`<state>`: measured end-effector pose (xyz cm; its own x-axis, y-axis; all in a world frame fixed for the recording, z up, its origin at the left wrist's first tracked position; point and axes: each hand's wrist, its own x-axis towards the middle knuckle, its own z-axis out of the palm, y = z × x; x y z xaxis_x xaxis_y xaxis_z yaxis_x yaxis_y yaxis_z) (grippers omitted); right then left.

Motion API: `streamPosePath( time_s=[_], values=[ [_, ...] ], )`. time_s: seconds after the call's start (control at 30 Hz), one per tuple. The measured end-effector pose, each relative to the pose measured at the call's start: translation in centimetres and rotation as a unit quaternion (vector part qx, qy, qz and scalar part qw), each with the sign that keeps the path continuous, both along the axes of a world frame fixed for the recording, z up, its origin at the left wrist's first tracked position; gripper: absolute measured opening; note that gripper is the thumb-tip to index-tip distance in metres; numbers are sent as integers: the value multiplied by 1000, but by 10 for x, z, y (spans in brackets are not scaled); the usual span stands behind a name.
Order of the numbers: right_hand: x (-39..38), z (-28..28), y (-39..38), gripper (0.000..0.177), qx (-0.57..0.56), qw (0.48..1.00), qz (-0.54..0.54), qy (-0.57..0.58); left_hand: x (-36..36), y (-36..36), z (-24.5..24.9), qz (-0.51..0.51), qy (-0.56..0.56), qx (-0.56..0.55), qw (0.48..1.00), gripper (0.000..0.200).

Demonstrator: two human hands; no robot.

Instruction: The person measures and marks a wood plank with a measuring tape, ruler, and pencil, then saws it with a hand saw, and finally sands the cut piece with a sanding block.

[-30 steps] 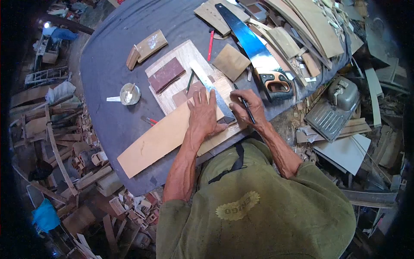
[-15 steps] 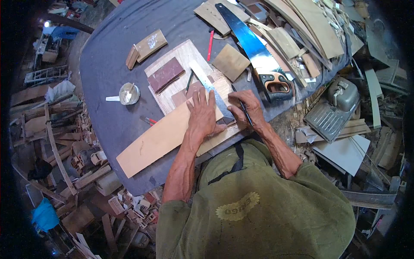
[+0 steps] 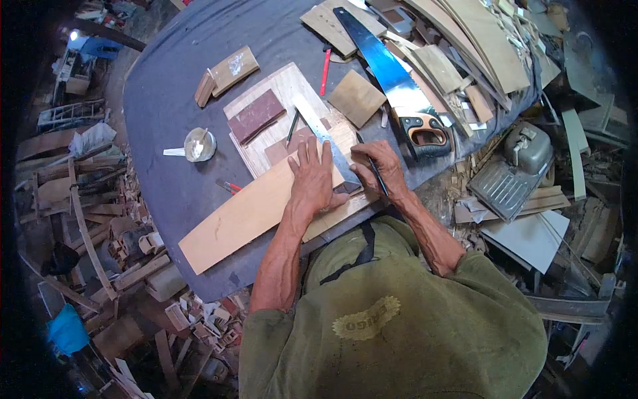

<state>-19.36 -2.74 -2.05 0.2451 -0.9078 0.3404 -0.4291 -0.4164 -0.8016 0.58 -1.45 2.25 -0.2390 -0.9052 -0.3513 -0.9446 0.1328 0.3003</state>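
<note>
My left hand (image 3: pixel 311 176) lies flat with fingers spread on a long pale wooden board (image 3: pixel 232 223), its fingertips close to a try square. The square's metal blade (image 3: pixel 310 118) runs up and left across the stacked boards, and its dark stock sits by the end of the pale board. In my right hand (image 3: pixel 385 166) is a slim black pencil (image 3: pixel 381 178), gripped beside the square; its lower fingers rest near the stock. A second dark pencil (image 3: pixel 292 128) lies on the light plywood (image 3: pixel 292 78), next to a reddish-brown block (image 3: pixel 256 116).
A handsaw (image 3: pixel 389 70) lies at the right, beside piled wood offcuts (image 3: pixel 438 66). Left on the cloth-covered table (image 3: pixel 159 106) stands a glass jar (image 3: pixel 199 145). A red pencil (image 3: pixel 325 72), a square wood piece (image 3: pixel 357 98) and a small block (image 3: pixel 236 68) lie farther back.
Hands, board and square hold almost the same positions. Only a very slight shift of the whole view shows.
</note>
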Motion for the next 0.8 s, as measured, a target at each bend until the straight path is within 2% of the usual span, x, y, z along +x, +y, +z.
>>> streamPosePath(
  time_s=[0.8],
  values=[
    [2, 3, -2, 37, -2, 1000, 7, 23, -1, 1, 5, -5, -18, -2, 1000, 127]
  ],
)
